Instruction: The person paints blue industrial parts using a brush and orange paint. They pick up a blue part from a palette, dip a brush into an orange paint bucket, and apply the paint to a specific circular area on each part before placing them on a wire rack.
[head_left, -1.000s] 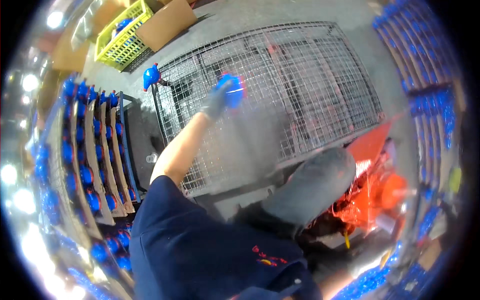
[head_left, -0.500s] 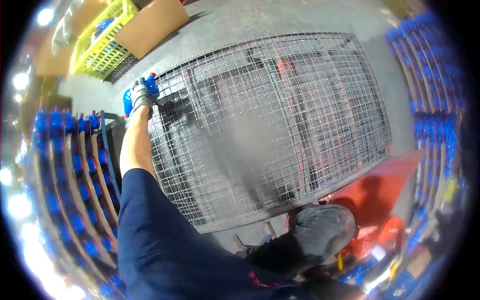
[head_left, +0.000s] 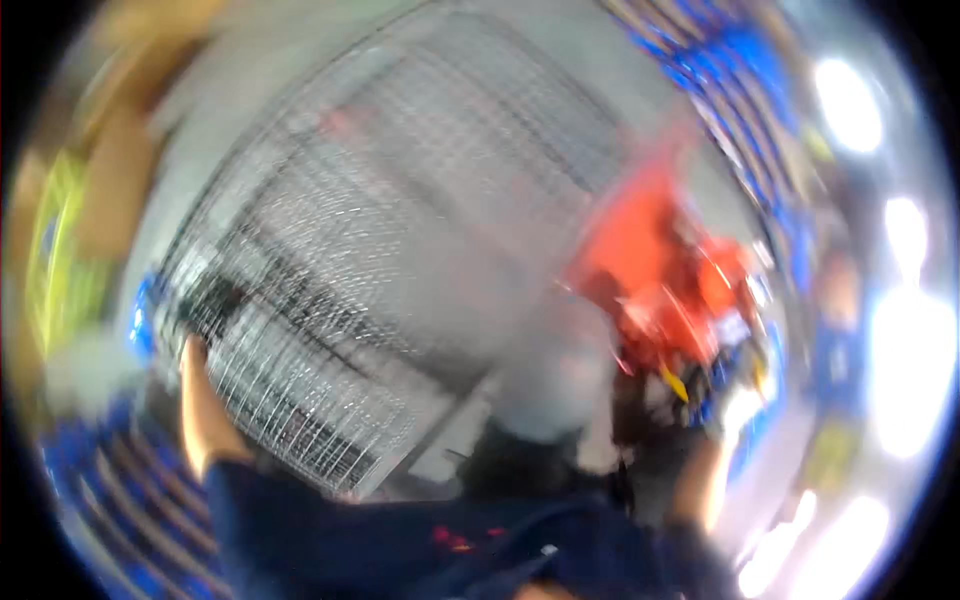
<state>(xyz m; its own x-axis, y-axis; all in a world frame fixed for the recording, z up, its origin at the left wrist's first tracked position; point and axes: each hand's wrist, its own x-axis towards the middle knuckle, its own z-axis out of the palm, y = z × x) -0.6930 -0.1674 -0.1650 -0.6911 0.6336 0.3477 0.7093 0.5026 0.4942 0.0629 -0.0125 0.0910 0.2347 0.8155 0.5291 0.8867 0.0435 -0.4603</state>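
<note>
Your left hand [head_left: 196, 315] is at the left edge of the wire-mesh platform [head_left: 330, 260], and the blue part [head_left: 143, 318] is just beside it, on the outer side. Because of the strong blur, I cannot tell how far this hand is open, nor whether it holds the part or is only near to it. If the grip is weak or absent, the part could drop to the floor [head_left: 185, 130]; the cause would be its place so close to the edge.

Your right hand [head_left: 735, 412] is well apart, next to the red equipment [head_left: 640, 240]. It is also smeared, so I cannot tell if it is closed, or on what. A yellow piece [head_left: 673, 383] is near it, and your cuff could catch there if you reach without looking.

Your arms are spread widely, so you can hardly watch both hands together; I judge this the main risk. Your knee [head_left: 555, 365] appears close to the platform, and a push from it could shake the mesh. The stacked blue parts [head_left: 140, 490] are near your left forearm [head_left: 207, 415], so a low elbow could knock them.
</note>
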